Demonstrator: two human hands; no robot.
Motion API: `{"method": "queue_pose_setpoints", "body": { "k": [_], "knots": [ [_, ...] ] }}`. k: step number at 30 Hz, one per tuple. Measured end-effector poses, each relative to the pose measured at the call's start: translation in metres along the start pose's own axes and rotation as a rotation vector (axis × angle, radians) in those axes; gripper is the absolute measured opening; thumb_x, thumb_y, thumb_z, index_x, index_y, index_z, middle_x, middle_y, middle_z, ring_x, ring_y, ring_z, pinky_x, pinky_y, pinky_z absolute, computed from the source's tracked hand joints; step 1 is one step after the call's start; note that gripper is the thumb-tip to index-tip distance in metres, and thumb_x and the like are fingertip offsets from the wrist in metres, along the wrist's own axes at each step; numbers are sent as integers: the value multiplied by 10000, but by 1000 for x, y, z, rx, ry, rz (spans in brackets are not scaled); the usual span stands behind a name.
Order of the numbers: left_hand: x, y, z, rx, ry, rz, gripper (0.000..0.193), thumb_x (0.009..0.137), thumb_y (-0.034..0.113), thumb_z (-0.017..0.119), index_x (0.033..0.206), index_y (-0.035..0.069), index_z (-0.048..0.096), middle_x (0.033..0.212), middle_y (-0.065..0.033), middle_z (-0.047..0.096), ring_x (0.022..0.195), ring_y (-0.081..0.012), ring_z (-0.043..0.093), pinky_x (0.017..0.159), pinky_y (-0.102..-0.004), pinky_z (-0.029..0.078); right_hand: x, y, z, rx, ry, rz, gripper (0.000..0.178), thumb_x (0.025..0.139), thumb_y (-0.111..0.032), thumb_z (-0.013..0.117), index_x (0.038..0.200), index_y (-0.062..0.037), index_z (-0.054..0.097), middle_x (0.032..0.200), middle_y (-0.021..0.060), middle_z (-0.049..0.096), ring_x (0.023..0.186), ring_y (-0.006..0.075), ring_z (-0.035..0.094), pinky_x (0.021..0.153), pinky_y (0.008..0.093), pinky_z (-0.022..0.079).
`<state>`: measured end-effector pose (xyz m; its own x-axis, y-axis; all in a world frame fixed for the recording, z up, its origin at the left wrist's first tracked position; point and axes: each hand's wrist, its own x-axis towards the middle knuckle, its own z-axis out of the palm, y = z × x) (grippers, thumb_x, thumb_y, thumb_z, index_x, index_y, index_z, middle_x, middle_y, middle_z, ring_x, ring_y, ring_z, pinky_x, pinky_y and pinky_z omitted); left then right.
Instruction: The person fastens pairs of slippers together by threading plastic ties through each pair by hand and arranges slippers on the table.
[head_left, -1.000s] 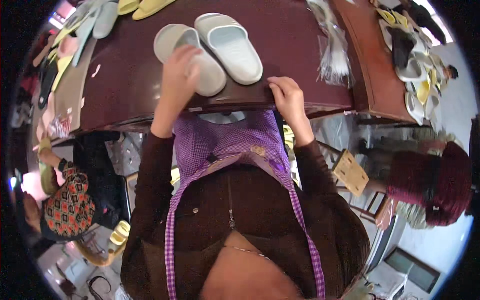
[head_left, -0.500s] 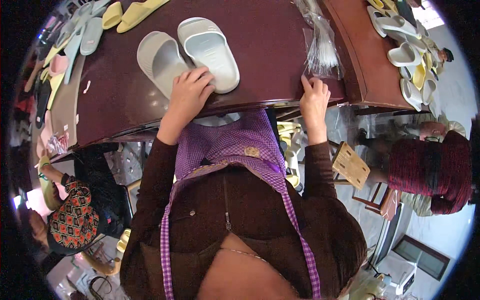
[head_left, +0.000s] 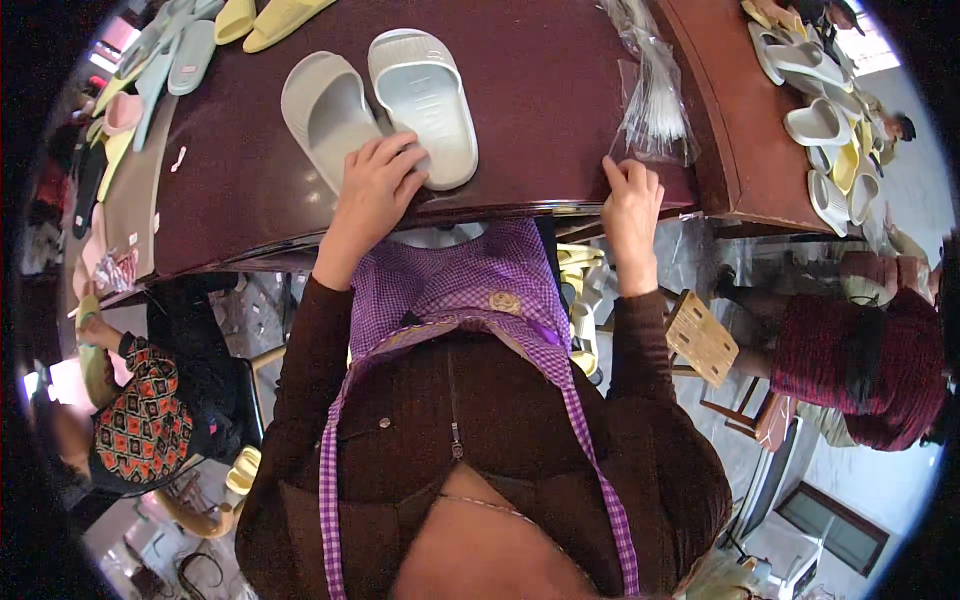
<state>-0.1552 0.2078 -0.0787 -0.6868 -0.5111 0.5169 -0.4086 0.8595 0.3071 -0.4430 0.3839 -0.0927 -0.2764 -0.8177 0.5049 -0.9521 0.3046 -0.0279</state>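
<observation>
A pair of pale grey slippers lies near the table's front edge with toes pointing away: the left slipper and the right slipper, side by side. My left hand rests over their heel ends, its fingers loosely bent and slightly apart; it covers part of the left slipper's heel. At the table's edge to the right, my right hand lies with the index finger stretched forward. That fingertip is beside the near corner of a clear plastic bag of thin white strips. Nothing shows in the right hand.
Yellow slippers and pale blue slippers lie at the far left. More slippers are heaped on the brown table at right. One person sits at left, another at right near a wooden stool.
The whole view has turned slightly, shifting the table things a little. Both hands keep their places at the slippers and the table edge. The person at right has moved slightly.
</observation>
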Motion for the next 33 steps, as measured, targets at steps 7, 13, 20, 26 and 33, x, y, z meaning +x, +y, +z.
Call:
{"method": "queue_pose_setpoints", "body": {
  "k": [7, 13, 20, 26, 33],
  "knots": [
    [-3, -3, -2, -14, -75, -71, 258, 805, 162, 608, 1058, 108, 605, 1184, -47, 549, 1083, -266, 493, 910, -391, 351, -22, -56, -8, 207, 52, -79, 265, 724, -25, 609, 985, -65, 633, 976, 63, 545, 908, 255, 503, 775, 377, 381],
    [3, 2, -4, -51, 43, -44, 227, 769, 130, 632, 992, 90, 618, 1134, -46, 566, 1016, -251, 521, 862, -378, 365, -19, -61, 0, 467, 166, -239, 200, 712, -47, 683, 903, -48, 626, 937, 78, 581, 865, 260, 549, 759, 367, 420],
    [22, 52, 5, -691, -82, 82, 208, 814, 43, 578, 1015, -5, 596, 1196, -128, 553, 1073, -278, 535, 905, -362, 418, -4, -94, -42, 916, 231, -325, 158, 719, 54, 642, 857, -10, 598, 913, 141, 631, 769, 258, 609, 696, 324, 488],
    [30, 69, 39, -915, -136, 164, 166, 813, 12, 559, 972, -8, 604, 1064, -122, 615, 968, -256, 593, 843, -330, 466, -1, -94, -53, 1098, 166, -241, 101, 757, 49, 614, 843, 3, 584, 932, 165, 640, 791, 236, 625, 722, 312, 501],
    [12, 68, 44, -1157, -179, -162, 111, 847, 40, 551, 919, -13, 617, 893, -77, 644, 845, -165, 616, 776, -277, 482, 15, -77, -56, 1081, 15, -272, 176, 813, 41, 556, 980, 15, 604, 973, 152, 636, 871, 226, 621, 786, 315, 489]
  ]
}}
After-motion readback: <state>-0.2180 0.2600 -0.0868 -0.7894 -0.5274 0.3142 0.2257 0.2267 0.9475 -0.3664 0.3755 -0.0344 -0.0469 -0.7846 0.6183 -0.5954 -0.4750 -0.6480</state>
